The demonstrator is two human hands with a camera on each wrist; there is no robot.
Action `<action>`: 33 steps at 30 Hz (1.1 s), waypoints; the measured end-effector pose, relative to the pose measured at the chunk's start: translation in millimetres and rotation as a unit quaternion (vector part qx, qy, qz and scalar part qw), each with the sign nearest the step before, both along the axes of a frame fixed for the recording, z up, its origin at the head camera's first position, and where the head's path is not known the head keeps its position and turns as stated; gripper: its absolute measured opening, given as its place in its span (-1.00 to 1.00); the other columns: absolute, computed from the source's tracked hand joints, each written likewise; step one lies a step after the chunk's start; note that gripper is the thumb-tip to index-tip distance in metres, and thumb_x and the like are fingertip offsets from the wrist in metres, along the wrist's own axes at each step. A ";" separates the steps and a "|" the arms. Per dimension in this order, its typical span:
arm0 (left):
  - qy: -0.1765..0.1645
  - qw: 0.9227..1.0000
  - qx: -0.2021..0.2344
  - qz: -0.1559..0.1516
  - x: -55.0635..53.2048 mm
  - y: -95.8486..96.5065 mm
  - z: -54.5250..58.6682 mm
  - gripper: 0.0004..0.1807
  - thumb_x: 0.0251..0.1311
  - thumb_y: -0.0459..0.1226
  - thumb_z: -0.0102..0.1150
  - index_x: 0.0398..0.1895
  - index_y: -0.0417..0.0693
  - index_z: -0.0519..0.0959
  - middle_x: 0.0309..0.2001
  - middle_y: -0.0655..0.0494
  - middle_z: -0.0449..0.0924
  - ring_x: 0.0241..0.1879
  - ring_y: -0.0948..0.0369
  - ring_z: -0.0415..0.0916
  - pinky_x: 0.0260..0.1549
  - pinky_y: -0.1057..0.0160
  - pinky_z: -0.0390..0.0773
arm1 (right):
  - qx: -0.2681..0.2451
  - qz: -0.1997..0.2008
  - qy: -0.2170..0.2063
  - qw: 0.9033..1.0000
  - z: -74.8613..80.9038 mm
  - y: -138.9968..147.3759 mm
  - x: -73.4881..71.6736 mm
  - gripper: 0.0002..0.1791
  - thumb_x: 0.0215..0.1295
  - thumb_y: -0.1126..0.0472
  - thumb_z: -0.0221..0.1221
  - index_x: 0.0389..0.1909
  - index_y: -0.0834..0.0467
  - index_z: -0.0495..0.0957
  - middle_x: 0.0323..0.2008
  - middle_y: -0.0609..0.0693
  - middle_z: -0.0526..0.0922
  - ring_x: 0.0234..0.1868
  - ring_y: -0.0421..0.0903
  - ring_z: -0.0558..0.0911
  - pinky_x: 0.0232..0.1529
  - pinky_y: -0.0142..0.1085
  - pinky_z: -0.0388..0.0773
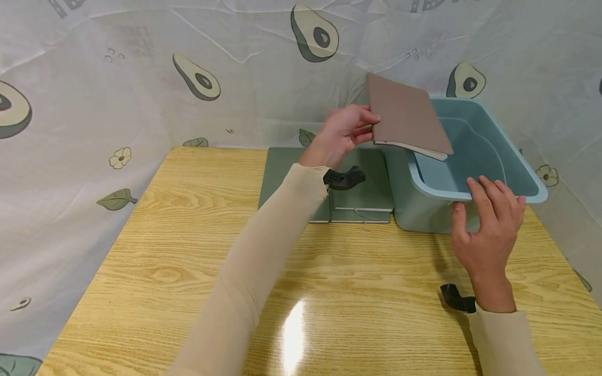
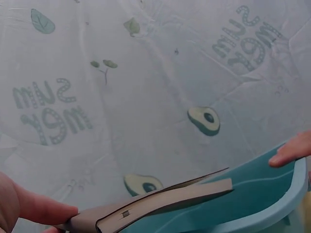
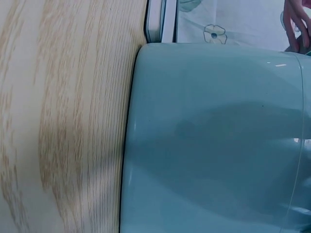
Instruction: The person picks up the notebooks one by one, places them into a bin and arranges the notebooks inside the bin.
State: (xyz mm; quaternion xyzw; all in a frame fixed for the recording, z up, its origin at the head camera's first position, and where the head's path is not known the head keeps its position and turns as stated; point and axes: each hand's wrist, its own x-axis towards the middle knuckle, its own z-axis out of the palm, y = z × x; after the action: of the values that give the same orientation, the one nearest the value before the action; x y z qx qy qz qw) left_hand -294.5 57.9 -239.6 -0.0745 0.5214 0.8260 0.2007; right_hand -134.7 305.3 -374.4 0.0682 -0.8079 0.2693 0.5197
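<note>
A brownish-pink notebook (image 1: 406,112) is tilted over the left side of a blue-green plastic bin (image 1: 494,197). My left hand (image 1: 345,128) pinches it by its left edge, the pages showing along the lower side. In the left wrist view the notebook (image 2: 165,201) appears edge-on, its cover parted slightly from the pages. My right hand (image 1: 491,224) holds the bin's near rim, fingers over the top and thumb on the outer wall. The right wrist view is mostly filled by the bin's side (image 3: 209,136), standing on the table.
Green notebooks (image 1: 362,183) lie side by side against the bin's left, a smaller one on top at the right, partly behind my left forearm. The wooden table (image 1: 164,271) reaches back to a hanging avocado-print sheet (image 1: 254,68).
</note>
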 end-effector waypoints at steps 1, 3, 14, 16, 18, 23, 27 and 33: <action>0.002 1.000 0.000 -0.001 -0.3 3.4 -0.7 -0.80 0.35 -0.52 0.28 -0.03 -0.19 0.70 -0.02 -0.13 0.80 -0.23 0.08 0.75 0.24 0.06 0.67 | 0.001 0.000 -0.001 1.000 -0.3 0.4 0.0 -0.56 0.49 0.02 0.17 0.20 0.20 0.71 0.21 0.31 0.69 0.35 0.35 0.51 0.56 0.40 0.03; 0.004 1.000 -0.004 -0.001 -0.3 9.2 -1.7 -0.81 0.35 -0.52 0.28 -0.05 -0.18 0.70 -0.02 -0.14 0.81 -0.21 0.07 0.76 0.24 0.06 0.67 | 0.002 -0.001 -0.005 1.000 -0.9 1.2 0.0 -0.55 0.50 0.02 0.17 0.21 0.19 0.71 0.22 0.30 0.69 0.36 0.35 0.51 0.56 0.40 0.03; -0.002 1.000 0.000 -0.008 1.8 28.0 -5.5 -0.86 0.35 -0.51 0.27 -0.13 -0.18 0.71 -0.30 -0.02 0.75 -0.17 0.05 0.78 0.19 0.11 0.70 | 0.004 -0.001 -0.013 1.000 -0.6 1.6 1.0 -0.56 0.48 0.04 0.17 0.22 0.19 0.71 0.23 0.31 0.68 0.37 0.35 0.50 0.56 0.41 0.02; -0.002 1.000 0.000 -0.008 2.3 30.2 -5.4 -0.87 0.36 -0.51 0.26 -0.16 -0.16 0.70 -0.34 0.01 0.73 -0.22 0.08 0.77 -0.02 0.20 0.78 | 0.004 -0.001 -0.012 1.000 -0.8 1.7 1.2 -0.56 0.48 0.05 0.17 0.22 0.19 0.71 0.23 0.31 0.68 0.37 0.35 0.50 0.56 0.41 0.02; -0.004 1.000 0.002 -0.006 2.9 32.1 -5.2 -0.87 0.35 -0.51 0.27 -0.20 -0.14 0.71 -0.40 0.06 0.70 -0.36 0.15 0.69 -0.27 0.30 0.75 | 0.005 -0.002 -0.012 1.000 -1.0 1.9 1.5 -0.56 0.48 0.06 0.17 0.22 0.19 0.71 0.24 0.30 0.68 0.37 0.34 0.51 0.56 0.40 0.02; -0.008 1.000 0.003 0.007 6.2 35.8 -5.9 -0.86 0.31 -0.52 0.32 -0.19 -0.14 0.75 -0.41 0.06 0.72 -0.39 0.17 0.70 -0.39 0.36 0.71 | 0.004 -0.002 -0.011 1.000 -0.9 1.6 1.7 -0.56 0.46 0.07 0.17 0.22 0.19 0.71 0.23 0.30 0.69 0.37 0.34 0.51 0.57 0.40 0.01; -0.008 1.000 0.003 0.010 9.3 40.5 -5.6 -0.83 0.30 -0.52 0.33 -0.13 -0.18 0.78 -0.40 0.04 0.74 -0.33 0.12 0.76 0.02 0.17 0.77 | 0.004 -0.003 -0.013 1.000 -1.0 1.5 2.0 -0.56 0.46 0.07 0.17 0.22 0.19 0.71 0.24 0.30 0.68 0.37 0.34 0.50 0.58 0.40 0.00; -0.012 0.999 0.006 0.034 11.6 56.3 -5.0 -0.81 0.21 -0.60 0.34 -0.21 -0.22 0.76 -0.47 0.03 0.71 -0.17 -0.01 0.83 0.13 0.04 0.72 | 0.004 -0.003 -0.014 1.000 -1.6 1.4 2.0 -0.56 0.47 0.06 0.17 0.22 0.19 0.71 0.24 0.29 0.68 0.38 0.34 0.50 0.58 0.40 0.00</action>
State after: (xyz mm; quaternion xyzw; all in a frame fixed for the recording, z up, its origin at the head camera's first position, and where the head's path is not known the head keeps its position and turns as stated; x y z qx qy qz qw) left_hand -282.8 114.2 -244.7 -0.1012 0.5110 0.8347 0.1789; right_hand -132.7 306.7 -376.0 0.0643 -0.8162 0.2656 0.5090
